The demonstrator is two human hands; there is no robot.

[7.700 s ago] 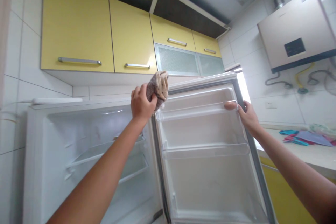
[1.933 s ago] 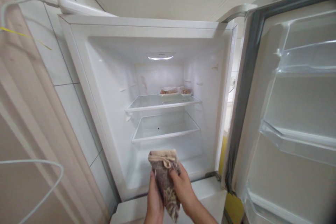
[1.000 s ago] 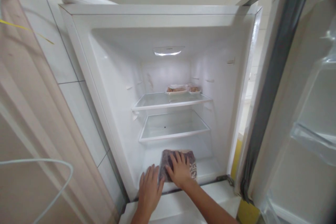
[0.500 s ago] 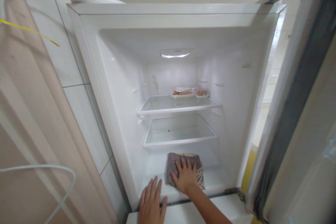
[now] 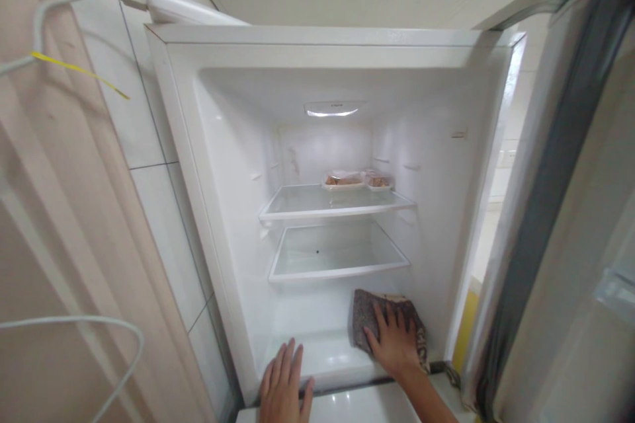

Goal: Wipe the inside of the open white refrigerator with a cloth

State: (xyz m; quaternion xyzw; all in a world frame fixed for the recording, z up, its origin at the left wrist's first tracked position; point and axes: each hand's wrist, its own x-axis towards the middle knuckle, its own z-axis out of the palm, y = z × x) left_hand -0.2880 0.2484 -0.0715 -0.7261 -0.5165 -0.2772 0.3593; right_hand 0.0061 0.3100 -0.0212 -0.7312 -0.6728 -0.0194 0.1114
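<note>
My right hand (image 5: 395, 344) lies flat with fingers spread on a dark brown-grey patterned cloth (image 5: 366, 314). The cloth rests on the white floor of the open refrigerator (image 5: 327, 344), at the right side below the shelves, close to the right inner wall. At the front left edge of that floor, my left hand (image 5: 284, 383) rests with its fingers stretched out and holds nothing. The underside of my right palm is hidden.
Two glass shelves, an upper one (image 5: 297, 201) and a lower one (image 5: 342, 258), sit above the cloth. Wrapped food trays (image 5: 344, 180) stand on the upper shelf. The refrigerator door (image 5: 570, 211) is swung wide at right. A pale curtain (image 5: 89, 225) and white cable (image 5: 74, 319) are at left.
My right hand has slid the cloth to the right across the refrigerator floor, from the middle toward the right wall. My left hand has stayed in about the same place.
</note>
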